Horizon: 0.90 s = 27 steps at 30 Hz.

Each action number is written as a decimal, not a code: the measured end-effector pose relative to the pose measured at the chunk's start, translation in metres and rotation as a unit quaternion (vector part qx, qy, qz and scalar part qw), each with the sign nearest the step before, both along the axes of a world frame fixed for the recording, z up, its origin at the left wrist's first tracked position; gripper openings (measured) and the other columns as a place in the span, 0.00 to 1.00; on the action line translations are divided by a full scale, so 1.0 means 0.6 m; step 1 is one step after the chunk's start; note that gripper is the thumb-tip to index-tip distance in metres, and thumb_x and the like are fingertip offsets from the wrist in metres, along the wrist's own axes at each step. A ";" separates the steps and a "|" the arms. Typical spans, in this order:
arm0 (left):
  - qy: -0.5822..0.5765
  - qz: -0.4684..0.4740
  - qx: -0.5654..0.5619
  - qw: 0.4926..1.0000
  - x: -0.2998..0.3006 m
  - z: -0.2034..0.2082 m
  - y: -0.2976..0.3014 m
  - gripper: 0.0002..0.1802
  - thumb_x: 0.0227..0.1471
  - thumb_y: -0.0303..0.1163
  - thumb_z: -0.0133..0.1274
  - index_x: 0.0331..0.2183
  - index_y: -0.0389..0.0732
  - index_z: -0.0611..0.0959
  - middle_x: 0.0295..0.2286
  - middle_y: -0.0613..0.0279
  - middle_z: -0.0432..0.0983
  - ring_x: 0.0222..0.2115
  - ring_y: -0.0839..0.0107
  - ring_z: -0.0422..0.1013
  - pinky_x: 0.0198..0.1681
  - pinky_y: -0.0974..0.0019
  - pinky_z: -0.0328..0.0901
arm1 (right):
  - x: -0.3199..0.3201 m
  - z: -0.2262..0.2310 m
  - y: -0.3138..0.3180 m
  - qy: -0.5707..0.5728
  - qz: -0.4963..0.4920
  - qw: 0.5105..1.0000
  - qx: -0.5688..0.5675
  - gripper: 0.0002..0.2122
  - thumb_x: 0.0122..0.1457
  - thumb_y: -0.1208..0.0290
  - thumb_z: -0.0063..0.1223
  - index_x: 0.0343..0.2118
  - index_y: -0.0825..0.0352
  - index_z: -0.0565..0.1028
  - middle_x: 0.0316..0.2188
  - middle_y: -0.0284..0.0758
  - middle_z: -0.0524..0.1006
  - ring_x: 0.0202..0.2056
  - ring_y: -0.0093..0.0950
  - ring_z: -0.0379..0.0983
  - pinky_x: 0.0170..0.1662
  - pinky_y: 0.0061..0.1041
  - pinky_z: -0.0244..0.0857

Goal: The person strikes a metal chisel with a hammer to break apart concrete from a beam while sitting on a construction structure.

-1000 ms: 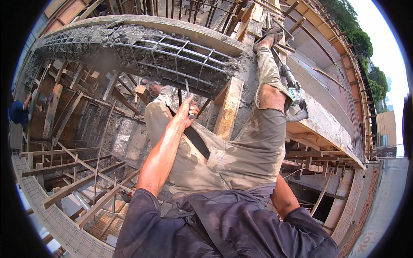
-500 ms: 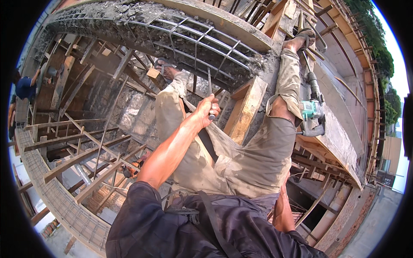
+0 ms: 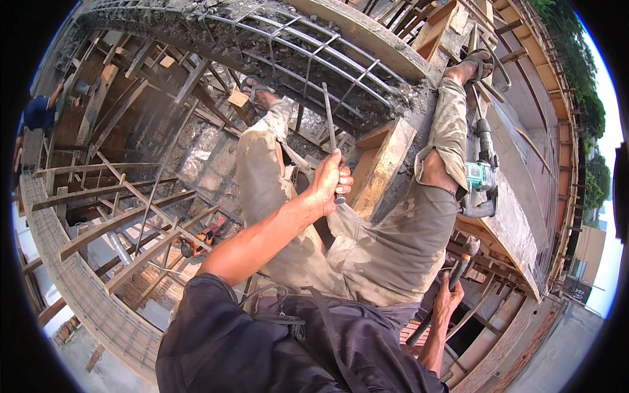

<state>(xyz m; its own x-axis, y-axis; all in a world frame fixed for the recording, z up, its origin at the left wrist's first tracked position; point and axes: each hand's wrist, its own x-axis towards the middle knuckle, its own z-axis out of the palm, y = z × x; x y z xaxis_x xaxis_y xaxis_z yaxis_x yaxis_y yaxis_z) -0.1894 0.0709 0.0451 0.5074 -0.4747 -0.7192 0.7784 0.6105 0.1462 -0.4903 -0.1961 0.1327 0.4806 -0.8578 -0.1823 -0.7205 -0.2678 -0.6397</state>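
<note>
My left hand (image 3: 329,182) is closed around a long steel chisel (image 3: 328,114). The chisel stands out above the fist, its upper end in front of a rebar cage (image 3: 314,47), and a short stub shows below the hand. Whether its tip touches anything, I cannot tell. At my right hip, my right hand (image 3: 447,301) grips the dark handle of a hammer (image 3: 470,246), whose head points up and away from me. Broken concrete (image 3: 216,14) clings around the bared bars. A teal rotary hammer drill (image 3: 482,175) lies beside my right knee.
My sandalled feet rest far apart on the structure. A wooden formwork box (image 3: 383,164) stands between my legs. Timber props (image 3: 124,216) cross a deep drop at left, where another person (image 3: 40,112) works. A second person in orange (image 3: 200,242) is lower down. A bent steel bar (image 3: 503,72) lies by my right foot.
My left hand has shifted slightly right with the chisel, which now leans left. My right hand has come up from behind my thigh, showing the hammer.
</note>
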 end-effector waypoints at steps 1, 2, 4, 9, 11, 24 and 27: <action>-0.002 0.007 -0.002 1.000 0.025 -0.011 -0.006 0.13 0.64 0.45 0.41 0.35 0.45 0.65 0.20 0.70 0.57 0.16 0.83 0.54 0.11 0.81 0.49 | 0.011 0.033 0.003 -0.019 -0.019 0.999 0.041 0.14 0.60 0.60 0.57 0.25 0.64 0.70 0.13 0.19 0.60 0.16 0.12 0.55 0.18 0.16 0.46; 0.002 0.013 -0.009 1.000 0.052 -0.022 -0.018 0.14 0.64 0.45 0.41 0.35 0.44 0.65 0.20 0.70 0.57 0.16 0.83 0.54 0.11 0.81 0.49 | 0.024 0.060 0.006 -0.060 -0.013 0.997 0.039 0.13 0.61 0.61 0.56 0.26 0.64 0.69 0.14 0.19 0.60 0.16 0.11 0.54 0.17 0.15 0.45; 0.016 0.027 -0.014 0.999 0.098 -0.051 -0.032 0.15 0.64 0.45 0.41 0.35 0.43 0.65 0.20 0.69 0.56 0.16 0.82 0.55 0.11 0.80 0.50 | 0.064 0.106 0.024 -0.134 0.018 0.990 0.039 0.11 0.62 0.63 0.55 0.32 0.63 0.69 0.15 0.20 0.60 0.16 0.10 0.54 0.17 0.13 0.45; 0.059 0.056 -0.060 0.995 0.196 -0.118 -0.048 0.16 0.63 0.41 0.39 0.36 0.37 0.67 0.20 0.66 0.59 0.16 0.80 0.59 0.11 0.80 0.52 | 0.210 0.149 0.094 -0.272 0.143 0.951 0.042 0.10 0.63 0.71 0.52 0.44 0.65 0.66 0.18 0.22 0.63 0.16 0.10 0.56 0.17 0.12 0.47; 0.068 0.069 -0.059 0.994 0.229 -0.119 -0.059 0.13 0.63 0.37 0.39 0.36 0.34 0.66 0.20 0.65 0.60 0.17 0.78 0.61 0.11 0.80 0.54 | 0.261 0.141 0.124 -0.294 0.166 0.939 0.068 0.08 0.64 0.73 0.50 0.43 0.68 0.66 0.19 0.25 0.65 0.15 0.11 0.57 0.16 0.13 0.50; -0.064 0.162 -0.110 0.979 0.301 -0.065 -0.106 0.12 0.62 0.31 0.44 0.26 0.38 0.70 0.16 0.61 0.68 0.17 0.69 0.67 0.23 0.69 0.67 | 0.478 0.109 0.260 -0.359 0.302 0.849 0.241 0.12 0.66 0.64 0.47 0.41 0.70 0.65 0.16 0.29 0.63 0.15 0.17 0.58 0.16 0.18 0.55; -0.056 0.171 -0.085 0.980 0.290 -0.048 -0.120 0.11 0.61 0.32 0.45 0.28 0.38 0.72 0.16 0.60 0.70 0.17 0.70 0.71 0.20 0.69 0.69 | 0.486 0.074 0.260 -0.372 0.287 0.849 0.241 0.12 0.66 0.64 0.46 0.40 0.69 0.65 0.15 0.29 0.62 0.13 0.17 0.57 0.15 0.19 0.55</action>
<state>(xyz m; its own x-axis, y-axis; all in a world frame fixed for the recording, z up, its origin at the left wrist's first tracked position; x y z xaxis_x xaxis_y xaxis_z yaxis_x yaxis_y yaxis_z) -0.0155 -0.0008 0.0161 0.7289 -0.3712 -0.5753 0.5094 0.8554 0.0934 -0.1989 -0.0403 0.1768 0.9305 -0.3545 0.0916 0.0916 -0.0170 -0.9957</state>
